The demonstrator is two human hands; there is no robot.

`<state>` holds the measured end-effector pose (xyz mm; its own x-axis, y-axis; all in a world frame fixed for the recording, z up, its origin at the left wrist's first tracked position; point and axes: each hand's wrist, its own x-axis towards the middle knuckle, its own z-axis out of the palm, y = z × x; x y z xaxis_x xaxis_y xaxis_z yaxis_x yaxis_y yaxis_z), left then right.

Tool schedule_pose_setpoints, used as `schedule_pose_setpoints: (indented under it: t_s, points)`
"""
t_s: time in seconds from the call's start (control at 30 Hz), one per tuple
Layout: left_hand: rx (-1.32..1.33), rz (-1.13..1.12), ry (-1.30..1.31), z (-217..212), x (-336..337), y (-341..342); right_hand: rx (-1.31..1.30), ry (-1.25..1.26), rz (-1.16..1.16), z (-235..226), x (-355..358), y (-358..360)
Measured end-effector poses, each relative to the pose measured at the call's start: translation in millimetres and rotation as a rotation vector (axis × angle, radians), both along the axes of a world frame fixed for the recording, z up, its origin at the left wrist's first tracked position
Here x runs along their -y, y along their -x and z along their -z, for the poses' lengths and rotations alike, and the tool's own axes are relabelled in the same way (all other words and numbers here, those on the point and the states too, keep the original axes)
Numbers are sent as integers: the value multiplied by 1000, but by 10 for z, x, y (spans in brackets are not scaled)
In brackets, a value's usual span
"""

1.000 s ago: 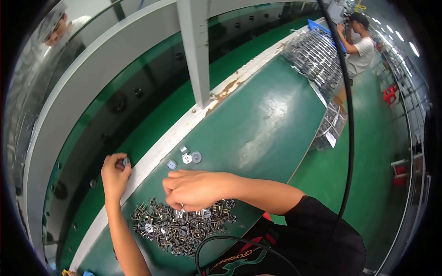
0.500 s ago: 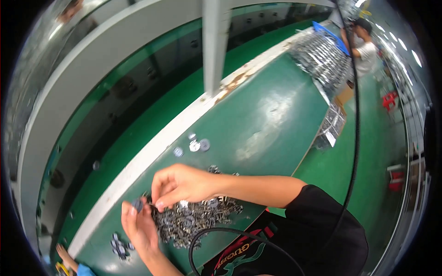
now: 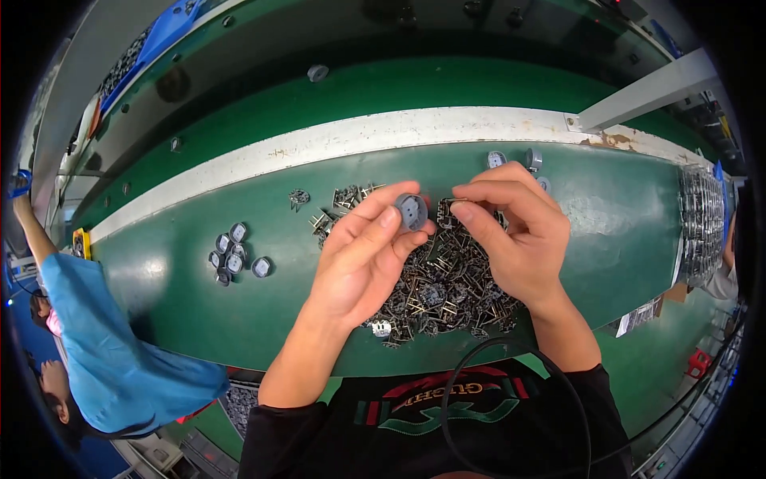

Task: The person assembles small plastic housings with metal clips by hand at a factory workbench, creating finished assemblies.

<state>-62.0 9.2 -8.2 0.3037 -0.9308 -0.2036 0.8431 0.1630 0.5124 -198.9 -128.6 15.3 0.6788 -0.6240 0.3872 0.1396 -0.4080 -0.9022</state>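
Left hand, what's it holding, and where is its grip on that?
The left hand pinches a small round grey cap by its rim, thumb and fingertips on opposite edges, above the pile of dark metal parts.

I see a dark green desk [image 3: 199,303] with a worn white stripe [image 3: 335,140] along its far edge. The small round cap [image 3: 412,211] in my fingers is grey with dark slots. The pile of parts [image 3: 447,287] under my hands is dark grey with brassy glints. A cluster of round caps [image 3: 231,255] is pale grey. The person's sleeve [image 3: 104,351] is bright blue. My shirt [image 3: 431,415] is black with red and green bands.
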Motion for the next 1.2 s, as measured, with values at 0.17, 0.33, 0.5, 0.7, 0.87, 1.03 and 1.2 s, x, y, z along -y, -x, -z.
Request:
schedule_pose_setpoints:
  t_s: [0.17, 0.33, 0.5, 0.7, 0.87, 1.03, 1.2]
  points:
    - [37, 59, 20, 33, -23, -58, 6, 221, 17, -27, 8, -32]
    - [210, 145, -78, -91, 0, -40, -15, 320, -66, -58, 92, 0]
    - [220, 178, -55, 14, -32, -114, 18, 434, -129, -140, 77, -52]
    - [72, 211, 12, 33, -42, -82, 36, 476, -102, -96, 7, -58]
    - [66, 206, 16, 61, -45, -46, 84, 522, -9, -38, -57, -68]
    - [115, 125, -39, 48, -60, -9, 12, 590, 92, 20, -136, -89]
    - [467, 115, -186, -151, 21, -8, 17, 550, 48, 62, -78, -108]
